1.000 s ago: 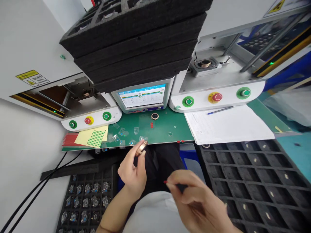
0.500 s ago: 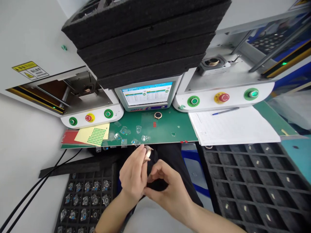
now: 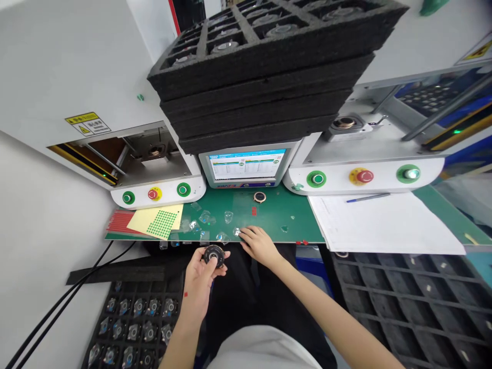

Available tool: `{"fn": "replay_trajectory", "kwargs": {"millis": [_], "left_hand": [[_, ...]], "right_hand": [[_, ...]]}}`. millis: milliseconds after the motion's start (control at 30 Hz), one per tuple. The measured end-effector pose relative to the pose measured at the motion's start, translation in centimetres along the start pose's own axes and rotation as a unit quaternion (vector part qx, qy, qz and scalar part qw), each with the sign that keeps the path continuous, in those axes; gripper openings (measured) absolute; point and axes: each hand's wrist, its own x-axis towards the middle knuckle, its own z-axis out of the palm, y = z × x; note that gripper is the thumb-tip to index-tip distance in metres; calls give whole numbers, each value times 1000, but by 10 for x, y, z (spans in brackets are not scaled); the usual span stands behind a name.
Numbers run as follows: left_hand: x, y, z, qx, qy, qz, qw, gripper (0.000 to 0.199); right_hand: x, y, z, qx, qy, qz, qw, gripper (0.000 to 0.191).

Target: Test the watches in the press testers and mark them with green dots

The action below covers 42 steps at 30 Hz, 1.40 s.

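Observation:
My left hand (image 3: 200, 282) is closed round a watch case (image 3: 214, 256), its round black face turned up and the thumb lying across the middle. A small red square (image 3: 186, 294) sticks to that wrist. At the front edge of the green mat, my right hand (image 3: 261, 246) has its fingers stretched out, with the fingertips at a piece of clear film (image 3: 237, 232). More scraps of clear film (image 3: 205, 217) lie to its left. Another watch case (image 3: 260, 197), gold-rimmed, rests on the mat below the screen, with small red stickers (image 3: 254, 211) in front of it.
Stacked black foam trays (image 3: 261, 97) rise above the screen (image 3: 246, 165). Two presses with green buttons (image 3: 318, 178) and red stop buttons flank it. Papers (image 3: 384, 223) with a pen lie right. A tray of film-wrapped parts (image 3: 134, 333) sits lower left, another foam tray (image 3: 403, 307) lower right.
My right hand has left my left hand and reached forward to the film at the mat's edge. The watch case in my left hand has turned its black face up. The view has shifted.

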Motion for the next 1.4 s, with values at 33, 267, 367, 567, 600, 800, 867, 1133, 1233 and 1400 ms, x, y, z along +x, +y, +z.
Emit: {"fn": "replay_trajectory", "kwargs": {"millis": [33,267,367,567,600,800,867,1133,1233,1400], "left_hand": [[-1,0,0,-5,-9,-12,1000,34],[-2,3,0,15,-61,-39,997,37],[-3,4,4,9,-78,-45,996,37],[-9,-1,14,13,-85,-30,996,38],[-9,-3,16,23,-84,-21,996,36],[-12,-10,33,72,-109,17,991,36],[-16,-8,38,86,-127,26,988,33],[-29,-10,42,15,-151,31,988,41],[-28,-11,44,49,-146,47,987,41],[-25,-13,44,75,-120,37,989,39]], "right_hand": [[0,1,2,-4,0,-9,1000,18],[6,10,0,-1,20,-37,999,10],[12,7,-8,18,63,-35,997,11],[6,-38,-63,79,231,36,969,12],[3,-49,-75,88,251,47,963,12],[-21,-100,-119,-19,275,-131,952,12],[-26,-108,-119,-63,251,-174,950,9],[-29,-116,-108,-67,290,-141,944,19],[-30,-117,-108,-71,266,-138,951,20],[-36,-112,-113,-4,292,-99,951,11]]}}
